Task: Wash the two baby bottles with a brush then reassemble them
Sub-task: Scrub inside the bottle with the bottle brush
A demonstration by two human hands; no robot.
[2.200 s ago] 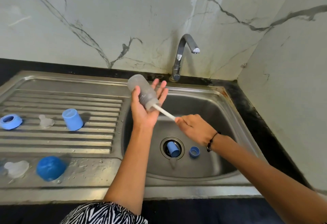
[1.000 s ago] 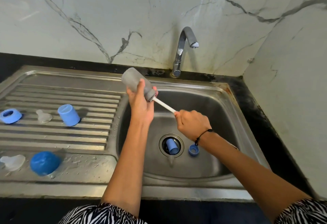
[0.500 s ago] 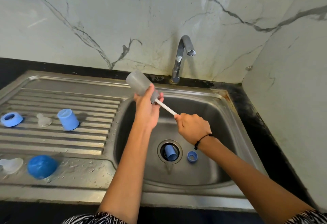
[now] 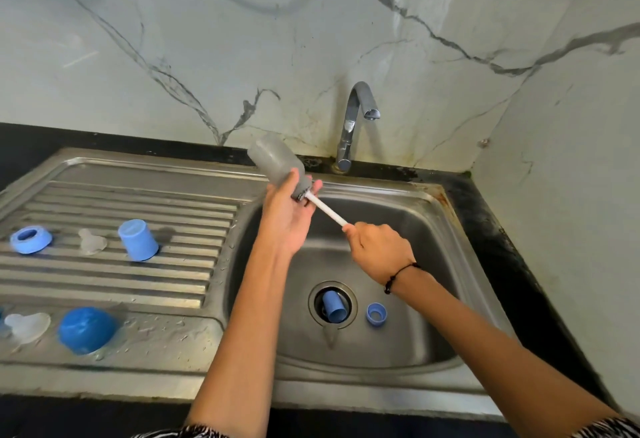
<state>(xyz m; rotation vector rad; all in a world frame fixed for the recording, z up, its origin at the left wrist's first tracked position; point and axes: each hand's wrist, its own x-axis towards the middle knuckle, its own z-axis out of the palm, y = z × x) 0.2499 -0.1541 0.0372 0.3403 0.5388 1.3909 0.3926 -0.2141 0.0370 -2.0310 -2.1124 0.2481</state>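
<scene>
- Bottle [image 4: 275,160] slants up-left from left hand [image 4: 289,216], which grips its neck.
- Brush handle [image 4: 325,210] follows that axis down-right into clenched right hand [image 4: 375,249].

I see white marble walls [image 4: 242,39] with dark grey veins meeting at a corner on the right. A chrome tap [image 4: 353,122] stands at the back of a steel sink [image 4: 398,344] with a ribbed draining board [image 4: 104,275], set in a black countertop [image 4: 512,250]. Soft, even light.
</scene>
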